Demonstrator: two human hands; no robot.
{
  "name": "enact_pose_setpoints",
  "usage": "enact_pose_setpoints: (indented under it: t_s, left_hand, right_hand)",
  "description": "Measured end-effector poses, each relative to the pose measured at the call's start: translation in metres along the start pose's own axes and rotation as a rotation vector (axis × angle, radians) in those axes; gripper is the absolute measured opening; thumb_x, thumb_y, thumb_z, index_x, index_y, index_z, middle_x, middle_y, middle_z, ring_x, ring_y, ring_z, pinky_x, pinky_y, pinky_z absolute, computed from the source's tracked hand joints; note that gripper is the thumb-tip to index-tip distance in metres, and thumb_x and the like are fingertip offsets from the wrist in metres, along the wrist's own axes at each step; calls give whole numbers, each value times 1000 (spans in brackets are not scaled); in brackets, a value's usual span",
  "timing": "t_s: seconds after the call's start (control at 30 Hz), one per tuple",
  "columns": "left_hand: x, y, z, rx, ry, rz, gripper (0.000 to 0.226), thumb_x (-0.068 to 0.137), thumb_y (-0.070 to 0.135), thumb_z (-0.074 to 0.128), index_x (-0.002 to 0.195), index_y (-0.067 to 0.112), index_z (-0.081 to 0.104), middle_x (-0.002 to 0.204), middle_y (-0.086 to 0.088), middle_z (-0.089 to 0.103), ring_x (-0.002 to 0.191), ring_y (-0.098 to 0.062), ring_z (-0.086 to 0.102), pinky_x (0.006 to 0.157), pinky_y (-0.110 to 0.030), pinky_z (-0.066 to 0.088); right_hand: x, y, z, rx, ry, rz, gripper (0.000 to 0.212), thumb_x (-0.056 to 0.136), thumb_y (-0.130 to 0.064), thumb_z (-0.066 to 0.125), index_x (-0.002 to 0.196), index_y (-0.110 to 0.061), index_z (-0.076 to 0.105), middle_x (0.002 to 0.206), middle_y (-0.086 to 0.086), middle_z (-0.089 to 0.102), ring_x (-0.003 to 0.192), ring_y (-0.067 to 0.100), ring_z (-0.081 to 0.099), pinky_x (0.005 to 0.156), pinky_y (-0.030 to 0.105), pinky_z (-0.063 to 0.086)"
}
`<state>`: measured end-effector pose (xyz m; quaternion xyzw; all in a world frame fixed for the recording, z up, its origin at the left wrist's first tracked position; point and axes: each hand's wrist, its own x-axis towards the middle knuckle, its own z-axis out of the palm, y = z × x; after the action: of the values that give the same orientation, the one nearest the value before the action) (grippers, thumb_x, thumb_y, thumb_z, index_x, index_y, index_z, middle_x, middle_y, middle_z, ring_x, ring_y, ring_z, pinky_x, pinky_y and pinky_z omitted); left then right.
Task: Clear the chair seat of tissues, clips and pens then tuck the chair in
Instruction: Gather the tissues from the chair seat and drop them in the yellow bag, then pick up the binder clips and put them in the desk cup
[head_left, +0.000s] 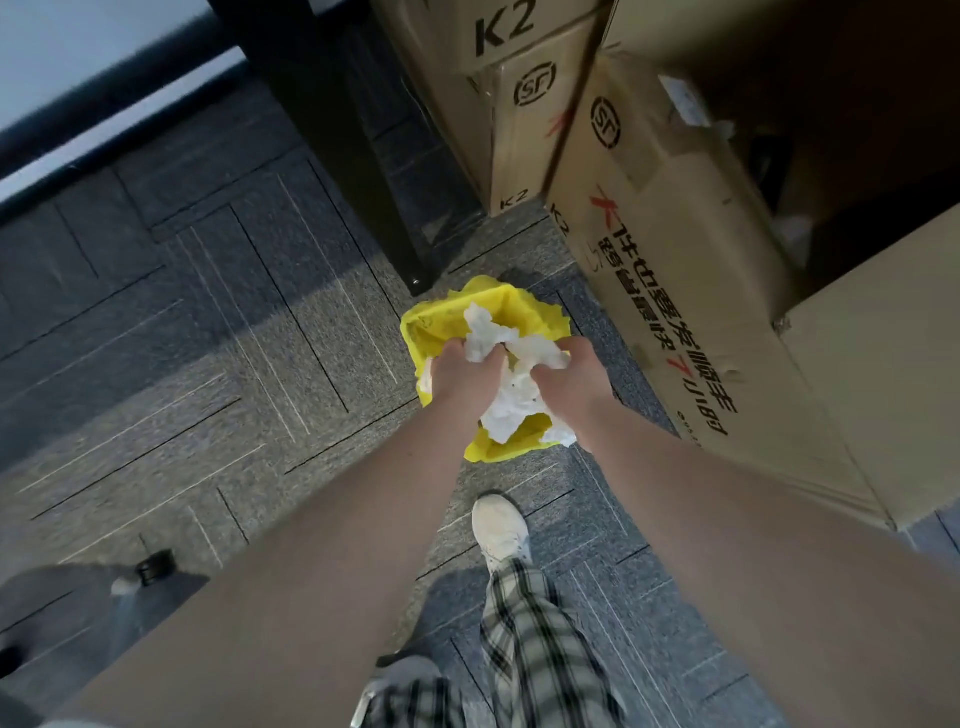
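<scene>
Crumpled white tissues (511, 400) are bunched between both of my hands, right above a small bin lined with a yellow bag (511, 306) on the carpet. My left hand (462, 371) grips the left side of the wad. On the wad's right side my right hand (569, 376) is closed. A few tissue ends stick out above and below my fingers. Only a chair base leg with a black caster (155, 566) shows at the lower left; the seat is out of view.
Large cardboard boxes (675, 270) are stacked close on the right of the bin. A black desk leg (363, 171) stands just behind it, under a desk edge at the upper left. My feet (501, 527) are on grey carpet tiles near the bin.
</scene>
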<state>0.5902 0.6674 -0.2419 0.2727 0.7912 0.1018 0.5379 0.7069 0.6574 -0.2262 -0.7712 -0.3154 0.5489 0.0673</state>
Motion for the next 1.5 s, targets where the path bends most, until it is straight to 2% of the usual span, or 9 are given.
enact_pose_setpoints:
  t_s: [0.17,0.37,0.63,0.8,1.0,1.07,1.17,1.33,1.5]
  left_hand:
    - [-3,-3,3,-186,-151,-94,58,88,30,60,140,25,36,128,-1,49,109,-26,55,89,-42,53]
    - [-11,0,-11,-258,-210,-138,59,93,34,54,145,34,27,142,0,39,119,-23,47,79,-34,48]
    - [-30,7,-38,-150,-233,-66,60,89,41,53,144,32,32,140,-3,47,115,-26,55,99,-42,49]
    - [-56,2,-85,-33,-204,-31,54,90,29,54,141,20,38,140,-5,47,128,-28,48,107,-41,42]
    - [-100,-19,-174,91,-108,-9,56,93,31,52,145,17,36,141,-8,50,122,-26,55,90,-22,43]
    - [-118,-31,-206,31,-67,1,56,95,28,52,146,16,33,127,-8,57,97,-21,64,73,-16,47]
    - [-142,-58,-252,-63,-17,-4,54,96,21,50,146,15,30,108,-5,56,58,-2,43,41,-6,38]
    - [-180,-124,-327,-151,115,-33,57,96,20,50,148,19,27,135,-10,52,55,-6,47,47,-18,40]
    - [-227,-202,-397,-211,260,-54,57,95,23,50,148,17,28,113,-7,56,63,-13,54,53,-18,42]
  right_hand:
    - [2,-1,0,-38,-61,-3,53,91,-19,52,141,-20,35,136,11,49,114,31,52,83,35,43]
    - [-8,-3,-4,-32,-76,-2,49,92,-16,46,140,-21,37,137,9,48,103,25,48,84,38,43]
    - [-33,-24,-6,-198,-71,-84,51,92,-16,46,142,-22,36,134,11,51,95,25,51,80,37,47]
    - [-68,-48,0,-350,-130,-145,50,93,-21,48,142,-20,36,132,13,54,116,34,52,87,35,43]
    - [-122,-90,26,-488,-176,-238,55,91,-25,54,143,-21,36,138,9,52,123,31,50,100,33,40]
    - [-139,-105,42,-563,-185,-271,56,91,-26,55,143,-22,35,138,9,51,123,32,50,101,33,38]
    - [-168,-127,75,-670,-213,-339,56,92,-25,55,144,-20,34,139,12,50,123,33,50,103,34,39]
    - [-231,-151,155,-770,-280,-468,58,89,-25,58,143,-18,36,140,14,50,122,32,52,98,29,41]
    - [-305,-160,241,-907,-405,-623,59,89,-25,56,144,-19,34,143,10,47,121,30,53,98,28,41]
